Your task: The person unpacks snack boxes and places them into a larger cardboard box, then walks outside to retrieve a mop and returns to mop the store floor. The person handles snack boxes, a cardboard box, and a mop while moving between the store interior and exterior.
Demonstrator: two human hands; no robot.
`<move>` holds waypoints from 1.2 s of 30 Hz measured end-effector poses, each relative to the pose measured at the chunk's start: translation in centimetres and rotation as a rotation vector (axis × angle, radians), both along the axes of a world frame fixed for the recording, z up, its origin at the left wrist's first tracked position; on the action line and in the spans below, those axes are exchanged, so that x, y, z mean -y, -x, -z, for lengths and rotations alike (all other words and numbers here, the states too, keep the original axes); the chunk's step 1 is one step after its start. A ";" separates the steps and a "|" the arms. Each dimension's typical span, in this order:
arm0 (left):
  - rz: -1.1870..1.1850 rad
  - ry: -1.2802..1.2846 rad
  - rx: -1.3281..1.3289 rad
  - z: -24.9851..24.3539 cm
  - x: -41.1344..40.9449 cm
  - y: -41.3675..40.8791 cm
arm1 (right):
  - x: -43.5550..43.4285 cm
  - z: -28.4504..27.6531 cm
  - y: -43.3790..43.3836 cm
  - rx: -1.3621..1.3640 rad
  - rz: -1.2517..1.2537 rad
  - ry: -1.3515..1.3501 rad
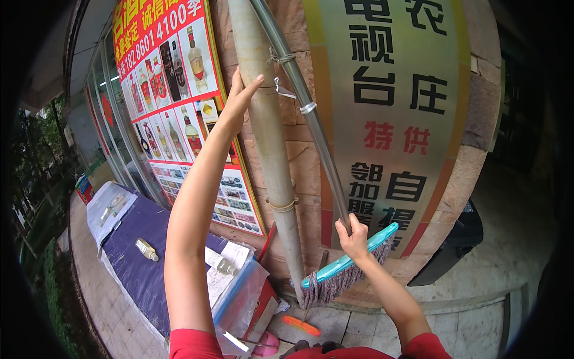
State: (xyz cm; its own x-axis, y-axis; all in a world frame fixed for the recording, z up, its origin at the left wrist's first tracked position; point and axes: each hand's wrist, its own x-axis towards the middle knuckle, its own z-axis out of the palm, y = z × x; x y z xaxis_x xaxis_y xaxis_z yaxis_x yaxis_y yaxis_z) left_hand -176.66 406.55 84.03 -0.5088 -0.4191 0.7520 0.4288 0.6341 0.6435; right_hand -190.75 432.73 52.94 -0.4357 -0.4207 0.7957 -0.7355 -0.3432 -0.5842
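My right hand (353, 240) is closed around the lower part of a metal pole (320, 139). Just below that grip is a mop head (350, 264), with a teal frame and grey-purple yarn strands; my hand hides whether the pole joins it. Raised high, my left hand (242, 101) lies against a pale drainpipe (264, 130), thumb and fingers apart. String is tied around the pole near its upper end, and a white tie (283, 89) hangs between pole and pipe. An orange brush (302, 325) rests on the paving beneath the mop head.
Left of me stands a purple-covered table (134, 282) bearing a small bottle (147, 249) and a clear bottle (222, 264). A poster of bottles (179, 112) and a sign bearing writing (385, 112) cover the stone wall. A black bin (448, 247) stands at right; pink footwear (267, 344) lies below.
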 end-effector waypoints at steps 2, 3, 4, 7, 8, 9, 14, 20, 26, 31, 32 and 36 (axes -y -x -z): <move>0.033 0.013 -0.022 0.3 -0.3 0.2 | -0.1 0.9 -0.1 0.025 0.011 -0.006; 0.035 0.025 -0.033 0.4 -0.1 0.1 | 0.1 1.2 -0.3 0.031 0.008 -0.010; 0.037 0.038 -0.045 0.4 0.0 0.1 | 0.2 1.5 -0.5 0.037 0.005 -0.015; 0.043 0.049 -0.057 0.7 -0.3 0.1 | 0.3 2.2 -0.6 0.050 0.013 -0.043; 0.044 0.049 -0.057 0.8 -0.4 0.1 | 0.3 2.4 -0.6 0.054 0.019 -0.054; 0.043 0.056 -0.064 0.8 -0.3 0.1 | 0.2 2.6 -0.6 0.055 0.019 -0.070; 0.039 0.074 -0.097 1.1 -0.4 0.2 | 0.2 3.9 -0.7 0.065 0.006 -0.099; -0.068 0.098 -0.114 1.6 0.1 0.6 | 0.3 4.6 -0.9 0.093 -0.005 -0.120; -0.098 0.127 -0.111 1.6 -0.3 1.1 | 1.8 3.8 -2.8 0.023 -0.059 -0.115; -0.055 0.191 -0.156 1.6 1.5 1.4 | 3.6 3.3 -4.8 0.008 -0.127 -0.141; -0.032 0.174 -0.167 1.7 2.0 1.6 | 3.7 2.9 -5.2 0.035 -0.162 -0.152; 0.013 0.141 -0.165 1.8 1.3 1.6 | 4.4 2.6 -5.8 0.039 -0.173 -0.149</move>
State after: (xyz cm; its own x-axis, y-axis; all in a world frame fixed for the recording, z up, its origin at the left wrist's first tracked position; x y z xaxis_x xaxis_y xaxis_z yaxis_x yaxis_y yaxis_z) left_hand -178.31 405.26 82.22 -0.3783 -0.2982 0.8764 0.5298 0.7066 0.4691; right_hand -184.98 428.37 50.32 -0.3765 -0.6036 0.7028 -0.6491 -0.3694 -0.6650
